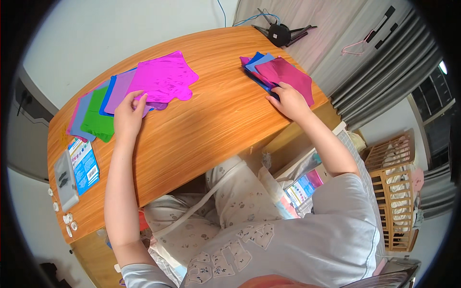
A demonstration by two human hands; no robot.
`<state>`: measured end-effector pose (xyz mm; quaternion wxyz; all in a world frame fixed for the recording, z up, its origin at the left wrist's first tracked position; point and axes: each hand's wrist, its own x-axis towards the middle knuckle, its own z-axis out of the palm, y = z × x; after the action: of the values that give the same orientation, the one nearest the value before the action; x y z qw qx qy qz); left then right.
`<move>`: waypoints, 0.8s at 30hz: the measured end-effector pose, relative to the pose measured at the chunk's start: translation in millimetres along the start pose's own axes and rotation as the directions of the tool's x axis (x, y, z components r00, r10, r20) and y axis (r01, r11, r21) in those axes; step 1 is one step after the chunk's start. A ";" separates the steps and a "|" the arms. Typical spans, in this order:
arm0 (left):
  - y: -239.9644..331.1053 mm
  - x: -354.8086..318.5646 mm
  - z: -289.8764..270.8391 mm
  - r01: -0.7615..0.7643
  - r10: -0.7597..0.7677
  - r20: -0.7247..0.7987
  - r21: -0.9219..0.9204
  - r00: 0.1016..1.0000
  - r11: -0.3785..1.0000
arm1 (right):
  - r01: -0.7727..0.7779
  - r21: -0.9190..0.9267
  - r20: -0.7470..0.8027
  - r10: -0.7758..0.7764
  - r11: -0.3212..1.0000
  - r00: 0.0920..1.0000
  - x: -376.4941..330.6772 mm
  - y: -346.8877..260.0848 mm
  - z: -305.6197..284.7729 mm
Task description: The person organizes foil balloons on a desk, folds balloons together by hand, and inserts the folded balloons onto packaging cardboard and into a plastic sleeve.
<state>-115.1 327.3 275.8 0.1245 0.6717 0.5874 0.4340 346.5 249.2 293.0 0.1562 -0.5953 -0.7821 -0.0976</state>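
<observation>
The left hand (128, 113) and right hand (289, 102) have bent fingers, each grip barely parted — whether pinching, I cannot tell. Just beyond lie the magenta foil sheet (163, 77) and crimson foil sheet (290, 77) — atop stacks on the desk (216, 125).

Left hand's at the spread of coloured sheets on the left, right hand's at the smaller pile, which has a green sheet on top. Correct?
Not quite: in the head view, the smaller pile has a dark pink sheet on top, not green. The rest holds.
</observation>
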 end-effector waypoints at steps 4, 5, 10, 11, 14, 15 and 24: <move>6.8 -3.7 -2.5 -0.009 0.014 0.065 -0.074 0.998 0.997 | -0.051 -0.014 -0.045 0.051 0.999 0.998 0.9 7.9 12.9; 6.1 -3.9 -4.0 -0.026 0.032 0.081 -0.069 0.996 0.997 | -0.057 -0.084 -0.017 0.056 0.995 0.998 3.0 8.0 16.5; -0.8 -6.8 -6.0 -0.037 0.069 0.146 -0.209 0.987 0.977 | -0.049 0.075 -0.028 0.052 0.996 0.998 34.8 -25.0 10.0; -2.8 -8.5 -7.7 -0.025 0.075 0.166 -0.281 0.983 0.959 | -0.039 0.226 -0.056 0.053 0.973 0.997 43.8 -41.2 5.0; 1.3 -17.4 -10.9 0.292 -0.038 0.409 -0.580 0.912 0.761 | -0.005 0.506 -0.127 0.080 0.863 0.989 67.4 -110.0 -4.0; 7.5 -23.7 -13.0 0.387 -0.075 0.464 -0.627 0.883 0.677 | 0.011 0.629 -0.149 0.107 0.777 0.983 73.2 -135.5 -3.8; 21.3 -40.7 -63.0 0.506 -0.070 0.532 -0.745 0.844 0.434 | 0.101 0.831 -0.082 -0.060 0.547 0.995 106.6 -292.0 13.4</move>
<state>-143.8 263.3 309.7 0.6429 0.4782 0.3541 0.4822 38.2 270.3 328.7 0.4319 -0.4116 -0.7577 0.2645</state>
